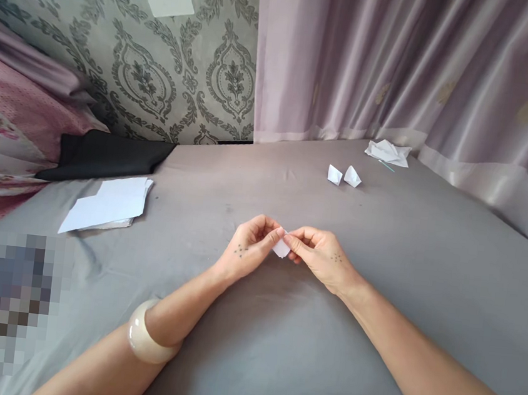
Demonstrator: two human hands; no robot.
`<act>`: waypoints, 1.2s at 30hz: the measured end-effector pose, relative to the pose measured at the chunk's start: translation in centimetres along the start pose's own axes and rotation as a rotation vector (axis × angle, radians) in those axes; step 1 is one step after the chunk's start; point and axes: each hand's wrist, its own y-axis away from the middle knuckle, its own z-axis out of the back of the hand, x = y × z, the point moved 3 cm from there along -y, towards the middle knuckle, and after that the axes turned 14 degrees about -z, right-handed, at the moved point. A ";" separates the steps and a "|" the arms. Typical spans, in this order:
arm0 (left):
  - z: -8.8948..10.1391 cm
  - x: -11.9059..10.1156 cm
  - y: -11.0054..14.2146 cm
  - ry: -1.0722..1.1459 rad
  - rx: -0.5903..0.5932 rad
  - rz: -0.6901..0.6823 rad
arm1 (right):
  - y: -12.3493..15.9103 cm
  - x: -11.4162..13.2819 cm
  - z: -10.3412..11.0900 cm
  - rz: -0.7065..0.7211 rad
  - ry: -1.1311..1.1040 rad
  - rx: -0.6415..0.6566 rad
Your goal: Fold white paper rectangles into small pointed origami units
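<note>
A small folded piece of white paper is held between both hands, just above the grey sheet. My left hand pinches its upper left side between thumb and fingers. From the other side my right hand grips it the same way, and the two thumb tips almost meet at its top. Fingers cover most of the paper, so its full folded shape is hidden. Beyond the hands, to the right, two small folded paper shapes stand side by side.
Sheets of white paper lie at the left beside a black cloth. More folded paper rests at the far right near the purple curtain, with a thin bluish stick. A blurred patch covers the lower left.
</note>
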 end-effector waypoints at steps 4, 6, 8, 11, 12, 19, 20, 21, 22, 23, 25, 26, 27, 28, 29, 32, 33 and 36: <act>-0.3 0.1 0.0 0.023 0.045 0.017 | -0.2 -0.4 -0.2 -0.041 -0.040 0.001; -0.4 0.3 0.0 0.071 0.028 0.023 | -0.1 -0.5 -0.4 -0.063 -0.054 0.034; -0.4 0.5 -0.1 0.113 -0.007 0.014 | 0.0 -0.6 -0.6 -0.093 -0.068 0.094; -0.4 0.6 -0.3 0.154 -0.044 0.006 | 0.0 -0.6 -0.8 -0.108 -0.110 0.130; -0.4 0.6 -0.3 0.162 -0.048 0.015 | 0.0 -0.6 -0.9 -0.102 -0.127 0.118; -0.3 0.9 -0.2 0.223 0.011 0.177 | -1.2 -1.7 -0.9 -0.101 -0.241 -0.003; -0.2 0.9 -0.1 0.242 0.016 0.182 | -1.3 -1.9 -0.9 -0.102 -0.248 -0.014; -0.2 0.9 -0.1 0.261 0.013 0.183 | -1.4 -2.0 -1.0 -0.098 -0.248 -0.018; -0.2 0.9 -0.1 0.283 0.004 0.180 | -1.5 -2.0 -1.0 -0.089 -0.240 -0.013; -0.2 0.8 -0.1 0.309 -0.012 0.179 | -1.4 -1.9 -1.0 -0.078 -0.218 -0.001; -0.2 0.7 -0.2 0.364 -0.055 0.198 | -1.2 -1.5 -0.8 -0.041 -0.105 -0.009; -0.1 0.7 -0.2 0.391 -0.085 0.226 | -0.9 -1.1 -0.5 -0.001 -0.004 -0.047; 0.0 0.7 -0.2 0.419 -0.124 0.263 | -0.7 -0.6 -0.2 0.055 0.120 -0.108; 0.2 0.7 -0.3 0.444 -0.169 0.303 | -0.3 0.0 0.1 0.145 0.260 -0.186; 0.4 0.7 -0.3 0.468 -0.215 0.338 | 0.0 0.6 0.3 0.249 0.397 -0.247; 0.8 0.7 -0.3 0.529 -0.312 0.380 | 0.7 1.7 -0.1 0.547 0.702 -0.224; 0.8 0.7 -0.4 0.543 -0.318 0.385 | 0.7 1.8 -0.5 0.613 0.773 -0.184; 0.8 0.9 -0.4 0.572 -0.313 0.405 | 0.3 1.5 -1.4 0.721 0.899 -0.158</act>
